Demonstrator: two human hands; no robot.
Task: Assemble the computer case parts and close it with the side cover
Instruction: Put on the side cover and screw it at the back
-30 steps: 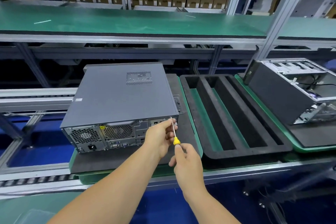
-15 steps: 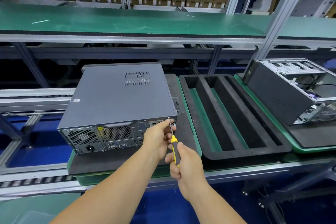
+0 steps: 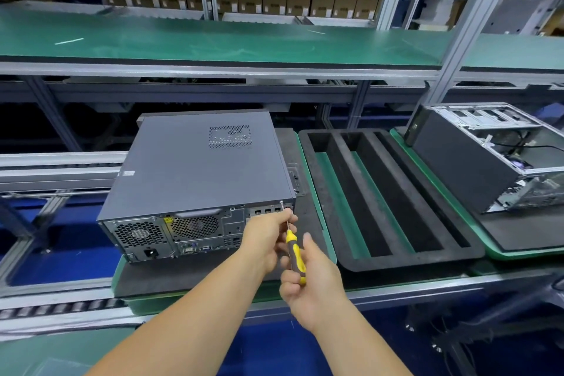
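Case (image 3: 195,168) lies cover-up on its pad. Right hand (image 3: 314,281) grips the screwdriver (image 3: 293,250); left hand (image 3: 268,235) pinches its shaft at the case's rear corner (screw likely). A tilted tip may slip.

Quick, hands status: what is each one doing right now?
Left hand: pinching the screwdriver shaft near the tip.
Right hand: closed around the screwdriver's yellow handle.
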